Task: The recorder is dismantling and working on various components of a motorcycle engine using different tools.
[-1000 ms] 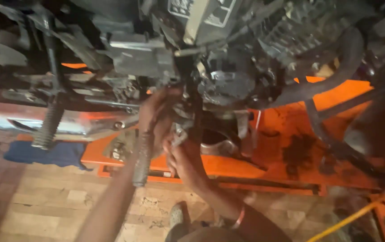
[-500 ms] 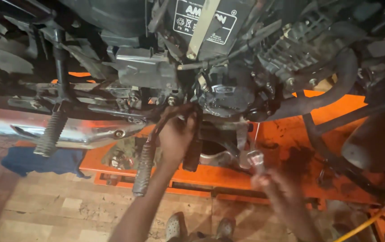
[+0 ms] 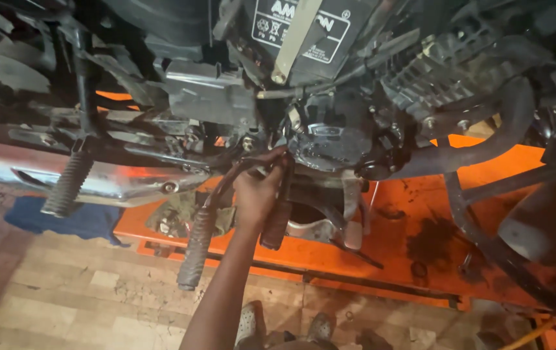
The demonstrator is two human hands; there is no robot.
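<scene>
Beneath the motorcycle engine (image 3: pixel 336 139) we see an orange lift surface (image 3: pixel 485 188) over tiled floor (image 3: pixel 64 285); our left hand (image 3: pixel 256 191) has its grip closed around a black lever (image 3: pixel 278 214).

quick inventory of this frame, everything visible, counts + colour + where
motorcycle engine: 1, dark grey, top centre
battery: 1, black with white label, top centre
exhaust pipe: 1, chrome, left, running along the bike
ribbed foot pegs: 3, black; one far left, one hanging left of the hand, one at the hand
lift platform: 1, orange, oil-stained, under the bike
cloth: 1, blue, on the floor at left
tiled floor: beige, bottom
shoes: 2, grey, bottom centre
left hand: 1, reaching up under the engine, curled around the linkage there
right hand: not in view
</scene>
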